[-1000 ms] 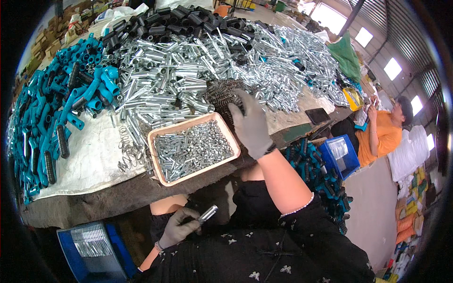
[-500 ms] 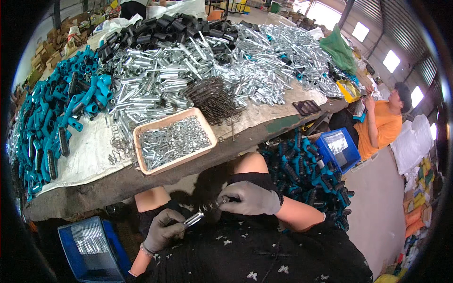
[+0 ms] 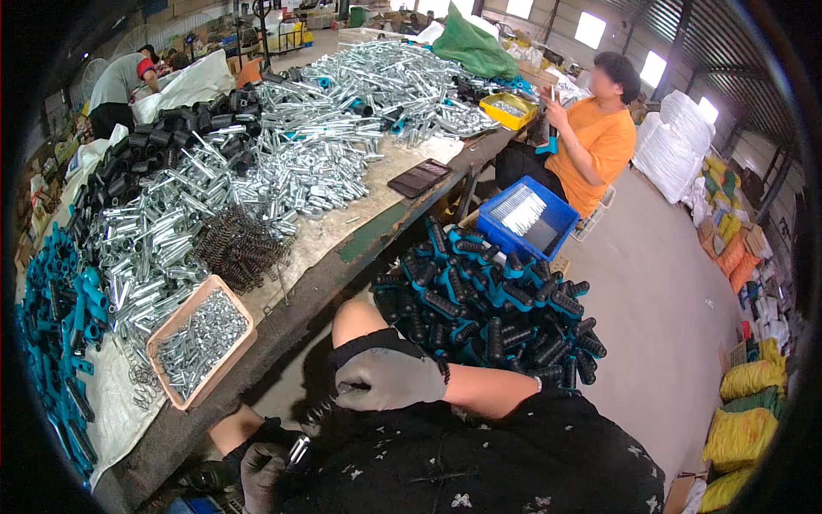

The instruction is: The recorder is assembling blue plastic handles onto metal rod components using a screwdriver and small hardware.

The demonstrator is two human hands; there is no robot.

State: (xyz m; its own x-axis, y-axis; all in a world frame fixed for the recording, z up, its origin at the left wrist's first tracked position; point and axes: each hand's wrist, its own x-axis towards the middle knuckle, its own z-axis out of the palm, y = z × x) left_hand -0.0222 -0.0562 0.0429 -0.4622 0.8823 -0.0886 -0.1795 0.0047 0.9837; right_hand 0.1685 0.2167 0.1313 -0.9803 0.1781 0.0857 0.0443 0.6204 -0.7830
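Both my hands wear grey gloves and sit low over my lap. My left hand (image 3: 264, 467) is closed on a short shiny metal tube (image 3: 299, 450). My right hand (image 3: 387, 379) pinches the upper end of a dark coil spring (image 3: 315, 414) that reaches down toward the tube's tip. On the workbench in front stand a shallow tan tray (image 3: 163, 338) of small silver pins, a pile of dark springs (image 3: 238, 247) and a big heap of silver tubes (image 3: 282, 158).
Teal handle parts (image 3: 56, 330) lie at the bench's left end, black grips (image 3: 163, 141) at the back. A heap of black-and-teal assembled handles (image 3: 488, 308) and a blue crate (image 3: 527, 221) sit on the floor to my right. A person in orange (image 3: 591, 128) sits beyond.
My right hand came back from the spring pile on the bench to my lap and now meets the tube in my left hand. My view swung right and down.
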